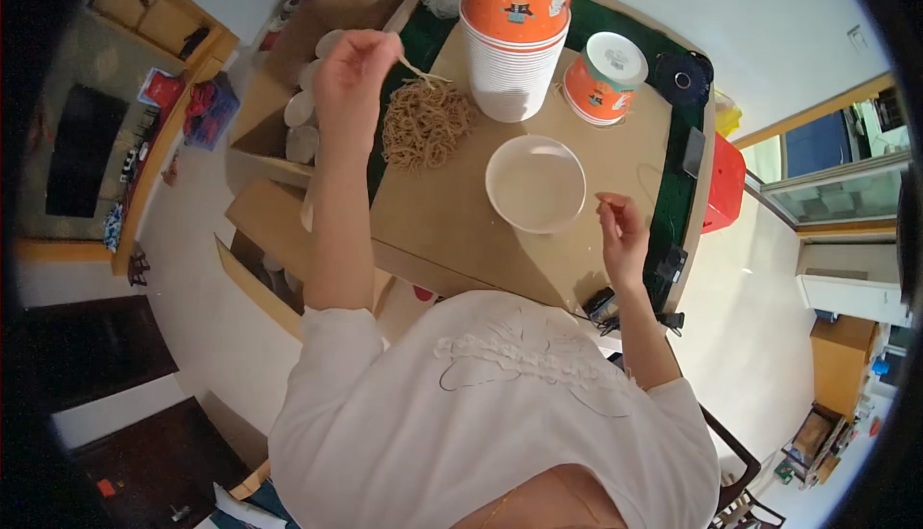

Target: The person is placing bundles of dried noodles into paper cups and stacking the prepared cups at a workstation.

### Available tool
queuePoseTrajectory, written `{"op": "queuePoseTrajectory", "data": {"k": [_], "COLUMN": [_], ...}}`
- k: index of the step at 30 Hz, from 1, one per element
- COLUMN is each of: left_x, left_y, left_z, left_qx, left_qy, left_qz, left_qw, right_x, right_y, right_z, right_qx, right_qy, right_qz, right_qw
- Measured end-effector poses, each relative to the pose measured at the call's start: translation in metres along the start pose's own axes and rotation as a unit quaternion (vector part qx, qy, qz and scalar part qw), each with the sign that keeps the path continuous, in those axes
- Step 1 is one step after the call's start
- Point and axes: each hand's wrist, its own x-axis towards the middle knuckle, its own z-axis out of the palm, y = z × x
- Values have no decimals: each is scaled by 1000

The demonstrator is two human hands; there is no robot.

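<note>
Your surface (679, 197) bears cardboard (433, 226). On that you have noodles (426, 127), a bowl (536, 186), a tall cup stack (512, 67) and a shorter stack (598, 96).

Curly brown strands are lying in a tangled heap (428, 133) to the far left of a round white bowl (536, 188).
The bowl is standing upright, its pale inside showing. Beyond its left side, one lighter strand (419, 71) is slanting, an end being held up.

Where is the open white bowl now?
In the head view, the bowl sits right of centre on brown cardboard, between the noodle pile and the right hand.
</note>
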Motion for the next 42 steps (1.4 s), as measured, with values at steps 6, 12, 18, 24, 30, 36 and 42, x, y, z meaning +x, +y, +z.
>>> {"op": "queuePoseTrajectory", "data": {"k": [6, 12, 18, 24, 30, 36, 42], "left_x": [-110, -195, -225, -240, -228, -229, -240], "left_y": [12, -30, -33, -48, -51, -39, -51], "left_z": [45, 65, 66, 58, 65, 75, 68], "left_qx": [207, 299, 319, 203, 63, 190, 195], "left_qy": [-357, -288, -324, -330, -278, -388, -408], "left_qz": [-97, 17, 33, -149, -308, -185, -176], "left_qw": [906, 909, 890, 910, 907, 883, 874], "right_x": [-30, -56, -72, -63, -79, -78, -54], "right_y": [-47, -4, 18, 14, 14, 19, 19], "right_z": [27, 47, 40, 12, 4, 23, 4], "right_qx": [298, 402, 483, 423, 260, 430, 487], "right_qy": [-144, -161, -147, -30, -138, -175, -45], "right_qz": [133, 334, 425, 382, 308, 402, 404], "right_qw": [934, 837, 751, 821, 905, 789, 773]}}
